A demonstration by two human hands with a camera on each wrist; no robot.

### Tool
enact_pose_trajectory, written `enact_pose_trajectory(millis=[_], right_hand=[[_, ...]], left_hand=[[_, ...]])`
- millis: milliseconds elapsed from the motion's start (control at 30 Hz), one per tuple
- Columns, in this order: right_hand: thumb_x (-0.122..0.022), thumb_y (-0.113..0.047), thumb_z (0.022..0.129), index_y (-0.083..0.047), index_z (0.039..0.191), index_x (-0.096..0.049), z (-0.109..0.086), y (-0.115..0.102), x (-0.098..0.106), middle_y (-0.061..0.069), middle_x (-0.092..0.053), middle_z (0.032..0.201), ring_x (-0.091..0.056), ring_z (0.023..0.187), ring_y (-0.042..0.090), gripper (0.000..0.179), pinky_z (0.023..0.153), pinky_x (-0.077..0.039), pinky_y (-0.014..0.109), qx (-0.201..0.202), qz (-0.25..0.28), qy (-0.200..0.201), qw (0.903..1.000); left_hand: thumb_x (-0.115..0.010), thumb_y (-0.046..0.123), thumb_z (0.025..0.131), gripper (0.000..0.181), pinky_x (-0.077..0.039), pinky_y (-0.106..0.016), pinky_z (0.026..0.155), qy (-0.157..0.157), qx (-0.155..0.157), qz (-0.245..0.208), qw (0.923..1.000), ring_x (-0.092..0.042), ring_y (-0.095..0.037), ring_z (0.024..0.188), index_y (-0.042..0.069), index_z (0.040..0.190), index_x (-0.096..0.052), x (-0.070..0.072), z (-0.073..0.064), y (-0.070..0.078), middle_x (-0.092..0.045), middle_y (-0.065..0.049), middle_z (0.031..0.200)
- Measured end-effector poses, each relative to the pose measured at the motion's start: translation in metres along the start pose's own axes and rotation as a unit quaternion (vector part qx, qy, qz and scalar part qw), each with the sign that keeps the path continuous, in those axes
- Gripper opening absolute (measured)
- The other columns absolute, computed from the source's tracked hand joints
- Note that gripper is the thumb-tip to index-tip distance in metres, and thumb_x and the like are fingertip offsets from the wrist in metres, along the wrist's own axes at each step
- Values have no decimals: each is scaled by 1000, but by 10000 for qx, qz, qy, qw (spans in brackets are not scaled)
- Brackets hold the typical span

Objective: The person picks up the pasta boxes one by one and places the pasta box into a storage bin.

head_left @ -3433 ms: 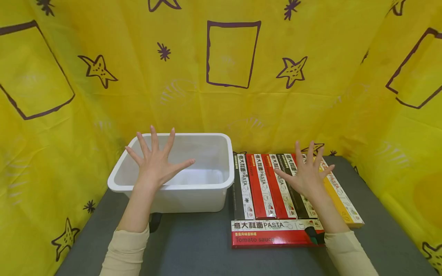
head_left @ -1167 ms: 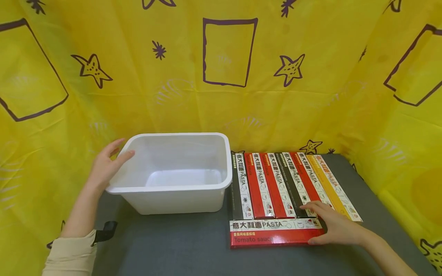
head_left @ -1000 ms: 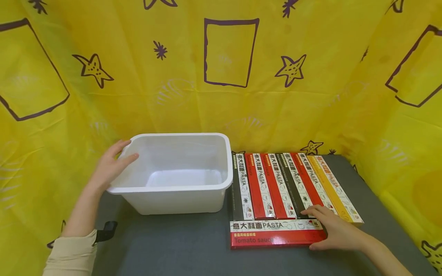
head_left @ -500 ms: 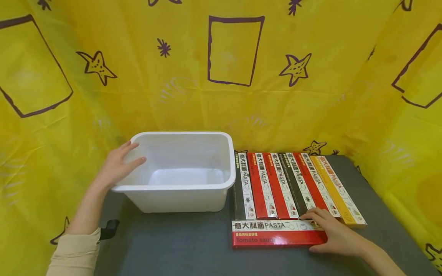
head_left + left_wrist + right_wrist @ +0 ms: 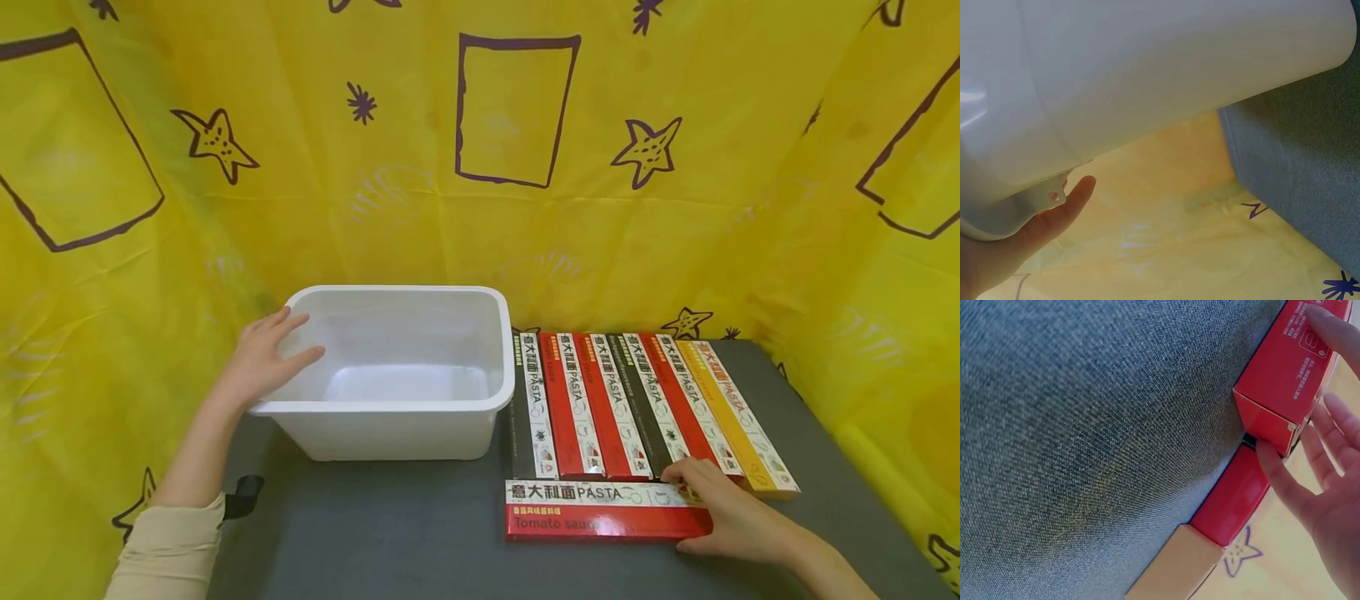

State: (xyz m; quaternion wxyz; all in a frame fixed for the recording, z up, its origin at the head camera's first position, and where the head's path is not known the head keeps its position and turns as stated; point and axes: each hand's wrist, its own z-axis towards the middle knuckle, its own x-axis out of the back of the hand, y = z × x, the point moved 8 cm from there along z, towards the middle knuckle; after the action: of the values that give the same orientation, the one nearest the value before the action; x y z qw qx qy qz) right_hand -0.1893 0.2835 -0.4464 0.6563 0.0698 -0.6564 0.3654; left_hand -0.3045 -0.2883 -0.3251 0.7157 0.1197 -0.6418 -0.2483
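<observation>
A white plastic tub (image 5: 397,433) stands on the left of the table. My left hand (image 5: 262,354) rests over its left rim, thumb and fingertips reaching over the inside; in the left wrist view one finger (image 5: 1082,194) shows outside, beside the rim's holed tab. Lying crosswise in front of a row of boxes is a red tomato sauce pasta box (image 5: 600,521). My right hand (image 5: 738,512) holds its right end, thumb on the near side, fingers at the far side. The right wrist view shows the thumb (image 5: 1338,334) against the red face of this pasta box (image 5: 1291,369).
Several long pasta boxes, black (image 5: 522,433), red (image 5: 562,417) and yellow (image 5: 723,400), lie side by side to the right of the tub. A yellow patterned cloth (image 5: 405,225) hangs behind and at both sides of the grey table (image 5: 375,533).
Both hands were raised with spread fingers at first. The left came down to the tub's left rim and shifted right over it. The right came down around the red box's right end.
</observation>
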Motion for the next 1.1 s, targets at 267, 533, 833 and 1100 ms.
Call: enact_pose_trajectory(millis=[267,533,833,1100], right_hand=[[-85,-55,66,-24,120,-60,0,-2,-3,-13,-48,115,-44,100,5,67,78,-52,23,226,-372,-125,9990],[-85,-53,66,-32,121,-54,-3,0,0,-17,-50,113,-48,96,2,67,76,-51,24,63,-165,-78,9998],[-87,-38,69,-29,125,-52,-3,2,12,-16,-57,109,-53,92,3,67,70,-46,22,-260,956,-71,9951],[-90,-31,65,-24,124,-57,1,-9,28,-15,-57,110,-52,94,5,68,69,-48,23,-210,1066,402,9933]], left_hand=[[-61,39,95,70,-16,-73,103,115,-61,-8,9999,-16,-59,134,-5,145,-39,2,-1,2,-22,-33,153],[-62,37,94,67,-16,-72,103,168,-71,-12,9998,-18,-60,133,-5,143,-42,2,-2,3,-24,-34,152],[-62,37,94,66,-17,-72,103,219,-48,0,9997,-19,-60,132,-5,141,-44,2,-2,1,-25,-34,151],[-62,37,94,65,-17,-71,104,240,-57,-19,9997,-20,-60,132,-6,140,-46,3,-3,3,-26,-34,151]])
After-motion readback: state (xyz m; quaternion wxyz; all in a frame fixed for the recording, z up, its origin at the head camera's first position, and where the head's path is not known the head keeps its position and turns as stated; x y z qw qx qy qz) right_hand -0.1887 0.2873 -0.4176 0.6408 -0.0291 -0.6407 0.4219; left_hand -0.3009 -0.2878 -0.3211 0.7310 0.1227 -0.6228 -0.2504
